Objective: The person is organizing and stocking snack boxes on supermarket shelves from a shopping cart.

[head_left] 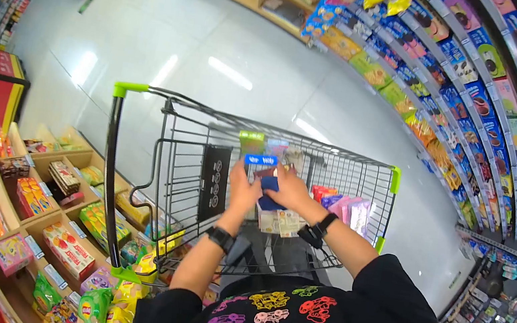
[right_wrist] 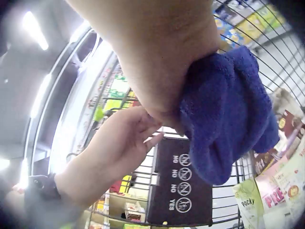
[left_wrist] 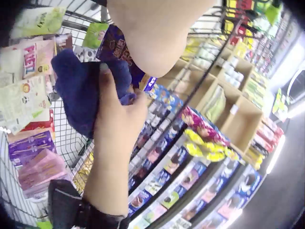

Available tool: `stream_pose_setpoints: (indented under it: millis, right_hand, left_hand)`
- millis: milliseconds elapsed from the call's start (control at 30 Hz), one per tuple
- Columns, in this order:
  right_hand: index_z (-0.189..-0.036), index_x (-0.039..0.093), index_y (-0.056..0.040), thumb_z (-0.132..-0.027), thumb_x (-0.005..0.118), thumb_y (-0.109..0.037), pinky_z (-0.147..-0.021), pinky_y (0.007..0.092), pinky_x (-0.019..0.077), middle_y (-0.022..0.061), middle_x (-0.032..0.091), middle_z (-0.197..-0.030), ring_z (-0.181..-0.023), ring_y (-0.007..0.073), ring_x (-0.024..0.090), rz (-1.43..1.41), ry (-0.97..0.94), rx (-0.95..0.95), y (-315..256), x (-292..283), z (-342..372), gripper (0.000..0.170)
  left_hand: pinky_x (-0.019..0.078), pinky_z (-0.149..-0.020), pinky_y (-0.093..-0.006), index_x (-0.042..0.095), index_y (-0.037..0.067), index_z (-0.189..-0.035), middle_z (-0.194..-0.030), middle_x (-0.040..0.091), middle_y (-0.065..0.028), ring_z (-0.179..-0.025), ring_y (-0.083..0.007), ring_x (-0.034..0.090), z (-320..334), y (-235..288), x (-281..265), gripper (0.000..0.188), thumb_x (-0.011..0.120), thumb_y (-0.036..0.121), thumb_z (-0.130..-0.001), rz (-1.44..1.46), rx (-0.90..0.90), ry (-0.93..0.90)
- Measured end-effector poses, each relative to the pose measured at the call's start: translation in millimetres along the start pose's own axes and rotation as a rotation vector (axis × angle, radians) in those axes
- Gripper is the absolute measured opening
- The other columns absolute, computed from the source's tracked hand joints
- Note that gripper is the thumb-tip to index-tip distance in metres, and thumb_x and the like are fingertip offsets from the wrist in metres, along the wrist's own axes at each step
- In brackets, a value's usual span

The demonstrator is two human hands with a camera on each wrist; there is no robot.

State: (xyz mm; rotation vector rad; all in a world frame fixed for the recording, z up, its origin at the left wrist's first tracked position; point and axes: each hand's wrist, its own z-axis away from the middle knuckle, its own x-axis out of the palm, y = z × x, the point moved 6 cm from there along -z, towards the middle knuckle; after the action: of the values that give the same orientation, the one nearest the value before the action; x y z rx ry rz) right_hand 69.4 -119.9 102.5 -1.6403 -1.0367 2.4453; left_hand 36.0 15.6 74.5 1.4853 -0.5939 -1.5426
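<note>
My right hand (head_left: 293, 193) grips a dark blue cloth (right_wrist: 224, 114), bunched and fuzzy, which hangs below the fingers. My left hand (head_left: 242, 193) is close beside it, thumb and fingers at a blue-and-brown snack box (head_left: 261, 160). In the left wrist view the dark printed side of this box (left_wrist: 113, 44) shows between the left palm and the cloth, with the right fingertips at its lower edge. Both hands are over the inside of the shopping cart (head_left: 169, 168). In the right wrist view the box is hidden behind my right hand.
Inside the cart lie a green Pocky pack (right_wrist: 249, 202), a Pretz pack (left_wrist: 29, 62) and pink and purple packs (head_left: 355, 212). A black sign panel (head_left: 214, 185) hangs on the cart's side. Snack shelves (head_left: 461, 78) curve along the right; wooden snack bins (head_left: 39, 221) stand left.
</note>
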Motion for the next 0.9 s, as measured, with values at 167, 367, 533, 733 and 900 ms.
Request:
stream_pose_setpoints:
  millis: [167,367,533,733,900]
  right_hand:
    - [-0.113,0.038,0.0087,-0.070,0.066,-0.029,-0.058,0.0420,0.0486,0.0202,0.059,-0.077,-0.069,0.0376,0.059,-0.018,0.201,0.039,-34,-78,64,0.064]
    - [-0.107,0.047,0.0073,-0.066,0.068,-0.026,-0.053,0.0382,0.0459,0.0142,0.056,-0.069,-0.061,0.0302,0.058,-0.025,0.600,-0.341,-62,-179,169,0.057]
    - [-0.092,0.051,0.0020,-0.061,0.070,-0.024,-0.048,0.0341,0.0431,0.0098,0.054,-0.066,-0.055,0.0261,0.055,0.031,0.670,-0.578,-67,-230,245,0.045]
    - [-0.080,0.053,-0.0040,-0.061,0.074,-0.024,-0.046,0.0302,0.0413,0.0040,0.050,-0.062,-0.051,0.0206,0.051,0.025,0.758,-0.797,-78,-285,321,0.035]
    - [-0.078,0.055,-0.0062,-0.062,0.074,-0.024,-0.043,0.0287,0.0394,0.0035,0.048,-0.061,-0.049,0.0190,0.051,-0.067,0.716,-0.946,-76,-300,345,0.031]
  left_hand:
    - [0.0284,-0.098,-0.0466,0.023,-0.009,-0.128,-0.124,0.030,-0.0314,-0.116,-0.0460,0.032,58,130,-35,0.070,0.056,0.007,-0.068,-0.047,0.287,0.194]
    - [0.0271,-0.097,-0.0462,0.022,-0.006,-0.130,-0.124,0.029,-0.0254,-0.114,-0.0377,0.031,138,233,-44,0.087,0.072,0.023,-0.065,-0.019,0.563,0.370]
    - [0.0256,-0.098,-0.0455,0.018,-0.005,-0.132,-0.126,0.026,-0.0233,-0.117,-0.0344,0.028,199,294,-38,0.102,0.077,0.035,-0.059,0.021,0.666,0.469]
    - [0.0330,-0.094,-0.0423,0.022,-0.003,-0.131,-0.121,0.029,-0.0191,-0.114,-0.0324,0.033,239,338,-32,0.103,0.080,0.037,-0.055,0.214,0.774,0.452]
    - [0.0353,-0.092,-0.0373,0.028,-0.002,-0.131,-0.118,0.034,-0.0158,-0.108,-0.0266,0.040,244,368,-26,0.086,0.073,0.019,-0.061,0.375,0.779,0.236]
